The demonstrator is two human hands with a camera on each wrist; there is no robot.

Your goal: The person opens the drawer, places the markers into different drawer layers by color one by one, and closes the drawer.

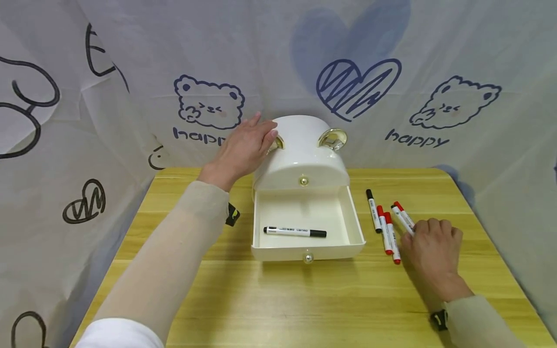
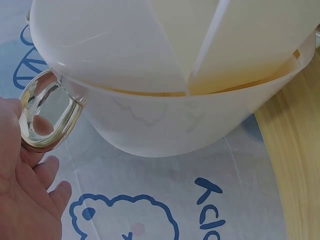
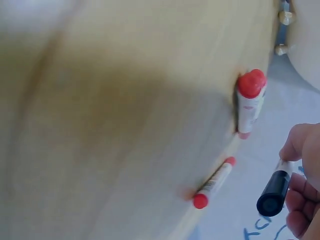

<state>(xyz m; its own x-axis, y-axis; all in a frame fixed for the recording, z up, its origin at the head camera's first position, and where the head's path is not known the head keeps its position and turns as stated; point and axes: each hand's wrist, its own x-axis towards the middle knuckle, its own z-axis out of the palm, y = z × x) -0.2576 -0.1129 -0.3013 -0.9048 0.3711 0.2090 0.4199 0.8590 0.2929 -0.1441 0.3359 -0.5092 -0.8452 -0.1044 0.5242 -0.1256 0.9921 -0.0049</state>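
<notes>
A white storage box [image 1: 300,159] with gold ears stands at the back of the table, its lower drawer [image 1: 304,205] pulled out. Inside the drawer lies a black-capped marker [image 1: 295,232]. My left hand [image 1: 245,150] holds the box's left gold ear [image 2: 52,112], thumb on one side and fingers at its edge. To the right of the box, my right hand [image 1: 435,251] pinches a black-capped marker [image 3: 275,190] between thumb and fingers. Beside it lie a red-capped marker [image 3: 215,182], two more red markers [image 1: 388,237] side by side, and a black marker [image 1: 373,210].
The wooden table [image 1: 287,304] has rounded back corners. Printed cloth [image 1: 278,58] hangs close behind and at both sides. The right gold ear [image 1: 333,139] and a round drawer knob [image 1: 308,257] stick out from the box. Each wrist carries a black strap [image 1: 439,319].
</notes>
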